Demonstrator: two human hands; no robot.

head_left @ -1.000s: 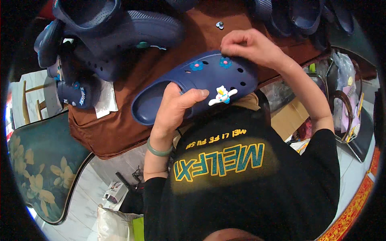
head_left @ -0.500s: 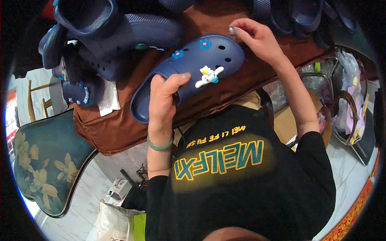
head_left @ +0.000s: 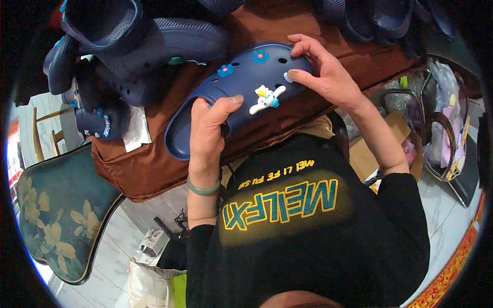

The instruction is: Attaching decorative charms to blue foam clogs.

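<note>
A dark blue clog (head_left: 241,84) lies at a slant over the table, its toe toward the upper right. My left hand (head_left: 208,128) grips it at the foot opening, thumb on the upper and fingers hidden inside or beneath. Two blue flower charms (head_left: 260,56) with pink centres and a white character charm (head_left: 267,99) sit on the upper. At the toe is my right hand (head_left: 328,77), its fingers curled over the far edge. Its thumb presses a small pale shoe charm (head_left: 287,77) against the clog beside the holes.
More blue clogs (head_left: 187,41) are piled at the left, some with charms, and others (head_left: 387,18) stand at the upper right. Brown cloth (head_left: 136,172) covers the table. A flower-patterned chair back (head_left: 61,220) is at lower left; a cardboard box (head_left: 380,146) and plastic bags (head_left: 444,97) are at right.
My right hand has come down and left from above the toe, bringing the small pale charm onto the clog. My left hand keeps its grip.
</note>
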